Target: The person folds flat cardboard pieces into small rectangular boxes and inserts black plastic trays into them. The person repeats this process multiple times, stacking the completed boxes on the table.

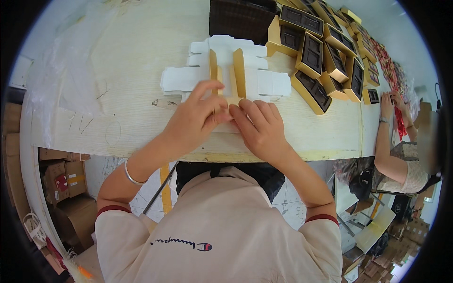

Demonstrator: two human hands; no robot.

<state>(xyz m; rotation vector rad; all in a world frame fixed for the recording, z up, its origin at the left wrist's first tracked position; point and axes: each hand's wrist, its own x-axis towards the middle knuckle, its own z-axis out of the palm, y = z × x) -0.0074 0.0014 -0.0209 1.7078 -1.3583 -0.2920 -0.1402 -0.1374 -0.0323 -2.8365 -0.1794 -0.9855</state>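
A partly folded gold cardboard box (239, 70) stands on the table in front of me, its two long side walls raised and roughly parallel. Beneath and around it, white flat carton blanks (186, 79) spread out with their flaps to both sides. At the box's near end, my left hand (198, 113) has its fingers bent and pinched on the cardboard, slightly blurred. My right hand (259, 126) presses against the same end from the other side, fingers curled and thumb close to the left fingertips. The fingers hide most of that near end.
Several gold boxes with dark inserts (311, 54) are heaped at the far right. A dark brown basket (243, 19) stands beyond the blanks. Clear plastic sheeting (66, 70) lies on the left of the table (127, 111). A co-worker's hands (391, 101) are near red packets at the right.
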